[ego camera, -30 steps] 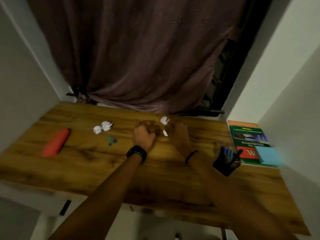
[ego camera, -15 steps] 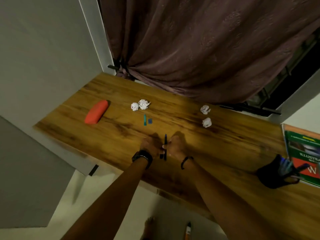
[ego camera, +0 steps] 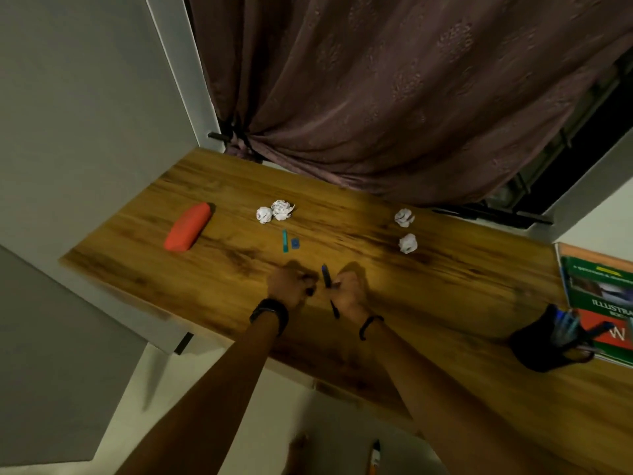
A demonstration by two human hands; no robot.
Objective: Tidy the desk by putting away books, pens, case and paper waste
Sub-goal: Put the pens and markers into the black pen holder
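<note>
My right hand (ego camera: 349,292) grips a dark blue pen (ego camera: 326,275) upright over the wooden desk (ego camera: 445,275). My left hand (ego camera: 287,284), close beside it, pinches a small dark piece, likely the pen's cap (ego camera: 310,291). An orange case (ego camera: 187,226) lies at the left. Two crumpled paper balls (ego camera: 275,211) sit at mid-back, and two more paper balls (ego camera: 406,229) lie further right. A teal cap and a small blue piece (ego camera: 288,241) lie beyond my hands. A black pen holder (ego camera: 544,344) with pens stands at the right, by a green book (ego camera: 599,296).
A brown curtain (ego camera: 394,97) hangs behind the desk. Grey walls close in on the left. A pen-like object (ego camera: 375,457) lies on the floor below the desk's front edge.
My hands drew back from the far paper balls toward the front edge and now hold a pen and a small dark piece. The view swung left and down.
</note>
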